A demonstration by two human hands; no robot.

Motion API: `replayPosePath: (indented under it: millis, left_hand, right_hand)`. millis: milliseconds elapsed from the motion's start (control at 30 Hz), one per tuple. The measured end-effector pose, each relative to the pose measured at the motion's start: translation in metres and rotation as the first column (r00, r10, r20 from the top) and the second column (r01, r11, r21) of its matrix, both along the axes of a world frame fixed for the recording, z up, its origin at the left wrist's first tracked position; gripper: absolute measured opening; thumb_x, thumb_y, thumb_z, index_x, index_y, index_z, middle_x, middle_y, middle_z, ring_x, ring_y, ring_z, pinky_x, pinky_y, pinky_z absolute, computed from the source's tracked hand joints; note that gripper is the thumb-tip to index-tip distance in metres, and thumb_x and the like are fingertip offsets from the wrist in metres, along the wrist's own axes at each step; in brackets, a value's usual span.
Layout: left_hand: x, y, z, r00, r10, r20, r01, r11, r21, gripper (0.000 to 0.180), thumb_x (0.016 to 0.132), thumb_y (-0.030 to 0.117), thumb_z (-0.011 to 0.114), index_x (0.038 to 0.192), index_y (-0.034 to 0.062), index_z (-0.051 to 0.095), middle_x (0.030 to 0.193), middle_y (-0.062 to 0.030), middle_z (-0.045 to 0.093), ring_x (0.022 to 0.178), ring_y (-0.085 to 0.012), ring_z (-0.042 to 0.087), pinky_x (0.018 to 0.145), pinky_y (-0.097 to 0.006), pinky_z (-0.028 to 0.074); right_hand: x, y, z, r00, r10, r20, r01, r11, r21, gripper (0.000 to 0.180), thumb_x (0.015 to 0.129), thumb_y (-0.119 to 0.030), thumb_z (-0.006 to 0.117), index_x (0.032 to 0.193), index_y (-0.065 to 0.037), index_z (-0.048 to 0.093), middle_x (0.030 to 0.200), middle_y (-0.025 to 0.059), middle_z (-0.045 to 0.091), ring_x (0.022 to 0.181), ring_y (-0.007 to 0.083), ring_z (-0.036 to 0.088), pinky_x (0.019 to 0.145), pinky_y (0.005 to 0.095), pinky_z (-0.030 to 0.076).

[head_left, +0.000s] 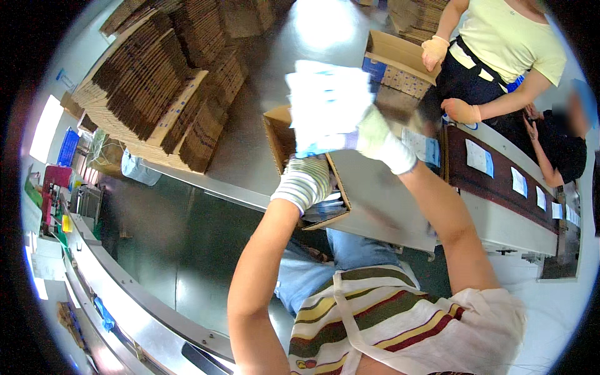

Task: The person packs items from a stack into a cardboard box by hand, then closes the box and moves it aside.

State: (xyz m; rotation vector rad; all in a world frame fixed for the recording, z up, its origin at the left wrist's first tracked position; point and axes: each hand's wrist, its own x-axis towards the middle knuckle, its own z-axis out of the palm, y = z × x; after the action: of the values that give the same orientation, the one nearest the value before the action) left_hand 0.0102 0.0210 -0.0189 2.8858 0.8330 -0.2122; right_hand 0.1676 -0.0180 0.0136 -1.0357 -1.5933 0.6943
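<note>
My right hand point(382, 140), in a white cloth glove, grips a stack of white flat packets point(328, 103) held up above an open cardboard box point(278, 134). My left hand point(306, 181), in a striped glove, is down at the box's opening, touching packets lying inside the box. The box rests on a metal table point(250, 150). Part of the box's inside is hidden by my hands.
Tall stacks of flattened cardboard point(156, 81) lie at the table's far left. To the right a conveyor belt point(500, 181) carries white packets. A person in a yellow top point(500, 44) stands by another open box point(400, 59); another person sits farther right. A metal rail runs along the lower left.
</note>
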Motion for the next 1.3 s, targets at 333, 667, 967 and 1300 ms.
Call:
replayPosePath:
  millis: [333, 667, 967, 1300]
  left_hand:
    - [0.007, -0.004, 0.007, 0.997, -0.076, -0.002, 0.075, 0.995, -0.064, 0.058, 0.082, 0.039, 0.052, 0.116, -0.0076, 0.054, 0.113, -0.0253, 0.059, 0.105, -0.0357, 0.057, 0.095, -0.042, 0.042]
    - [0.011, -0.003, -0.015, 0.996, -0.085, 0.032, 0.088, 0.99, -0.106, 0.05, 0.082, 0.042, 0.049, 0.116, 0.0062, 0.058, 0.116, -0.0204, 0.059, 0.103, -0.0346, 0.059, 0.092, -0.041, 0.044]
    - [-0.01, -0.013, -0.014, 0.962, -0.242, 0.126, 0.248, 0.968, -0.03, 0.038, 0.081, 0.029, 0.055, 0.099, -0.0033, 0.06, 0.096, -0.0228, 0.061, 0.094, -0.0367, 0.058, 0.086, -0.045, 0.044]
    - [-0.07, -0.02, 0.042, 0.682, -0.047, 0.73, 0.06, 0.998, 0.008, 0.022, 0.081, 0.005, 0.053, 0.102, 0.0034, 0.06, 0.106, -0.016, 0.062, 0.104, -0.0358, 0.056, 0.091, -0.042, 0.044]
  right_hand:
    - [-0.039, 0.048, -0.004, 0.392, -0.057, 0.918, 0.337, 0.937, -0.086, 0.094, 0.063, -0.049, 0.075, 0.132, 0.005, 0.039, 0.12, 0.0233, 0.055, 0.12, 0.0342, 0.048, 0.111, 0.0474, 0.019]
    - [-0.031, -0.041, 0.039, 0.838, -0.249, 0.486, 0.117, 0.951, 0.285, 0.062, 0.072, -0.039, 0.073, 0.118, -0.003, 0.053, 0.109, 0.0169, 0.058, 0.102, 0.0344, 0.055, 0.09, 0.0407, 0.043]
    - [-0.085, -0.107, -0.034, 0.418, -0.096, 0.903, -0.215, 0.956, 0.201, 0.033, 0.082, -0.025, 0.05, 0.108, -0.006, 0.06, 0.088, 0.0107, 0.066, 0.077, 0.0245, 0.063, 0.067, 0.0394, 0.05]
    - [0.036, 0.128, -0.034, -0.119, -0.641, 0.758, 0.39, 0.672, 0.63, 0.029, 0.082, -0.014, 0.048, 0.105, -0.001, 0.058, 0.1, 0.0211, 0.061, 0.092, 0.0339, 0.059, 0.084, 0.0448, 0.045]
